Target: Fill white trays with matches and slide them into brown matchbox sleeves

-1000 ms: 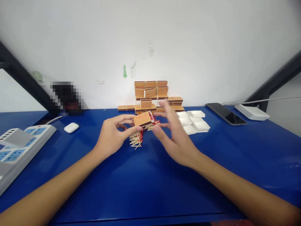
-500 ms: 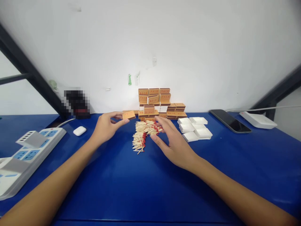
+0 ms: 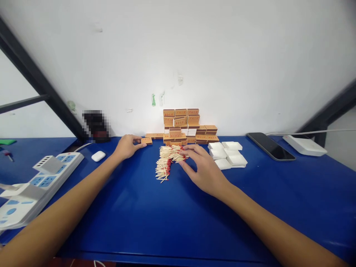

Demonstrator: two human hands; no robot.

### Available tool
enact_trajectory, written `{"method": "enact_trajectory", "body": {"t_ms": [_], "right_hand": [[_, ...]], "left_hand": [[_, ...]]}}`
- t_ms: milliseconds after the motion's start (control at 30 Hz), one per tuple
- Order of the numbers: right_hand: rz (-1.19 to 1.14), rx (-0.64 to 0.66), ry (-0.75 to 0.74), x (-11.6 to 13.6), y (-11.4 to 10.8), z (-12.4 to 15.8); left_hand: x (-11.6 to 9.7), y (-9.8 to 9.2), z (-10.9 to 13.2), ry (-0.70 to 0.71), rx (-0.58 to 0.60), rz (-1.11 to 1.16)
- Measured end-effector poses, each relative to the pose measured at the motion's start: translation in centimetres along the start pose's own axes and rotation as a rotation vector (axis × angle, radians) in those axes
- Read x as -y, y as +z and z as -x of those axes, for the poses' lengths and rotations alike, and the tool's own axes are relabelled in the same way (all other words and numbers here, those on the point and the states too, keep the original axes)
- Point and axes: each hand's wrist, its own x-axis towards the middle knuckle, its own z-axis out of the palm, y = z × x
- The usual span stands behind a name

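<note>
My left hand (image 3: 128,146) grips a small orange matchbox (image 3: 146,141) between thumb and fingers, low at the back of the table. To its right lies a heap of matches (image 3: 164,163) with pale sticks and red heads. My right hand (image 3: 203,167) is at the right side of that heap, thumb and fingers apart, its fingertips over or against the matches; whether they touch cannot be made out. Behind the heap, stacked matchboxes (image 3: 181,113) stand against the wall, a few showing white sides. A row of flat matchboxes (image 3: 155,135) runs left from the stack.
White matchbox trays (image 3: 236,159) are piled right of my right hand. Farther right lie a dark phone (image 3: 271,146) and a white device (image 3: 304,144) with a cable. At left are a white earbud case (image 3: 98,156) and a power strip (image 3: 41,189) on the blue table (image 3: 155,222).
My left hand has carried the matchbox slightly left and down toward the tabletop. My right hand stays by the matches. The camera view has shifted a little.
</note>
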Motion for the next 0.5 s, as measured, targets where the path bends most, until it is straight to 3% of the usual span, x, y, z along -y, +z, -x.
{"method": "enact_trajectory", "body": {"t_ms": [500], "right_hand": [[-0.026, 0.014, -0.017, -0.5, -0.1, -0.3]], "left_hand": [[-4.1, 4.0, -1.2, 0.040, -0.075, 0.001]]}}
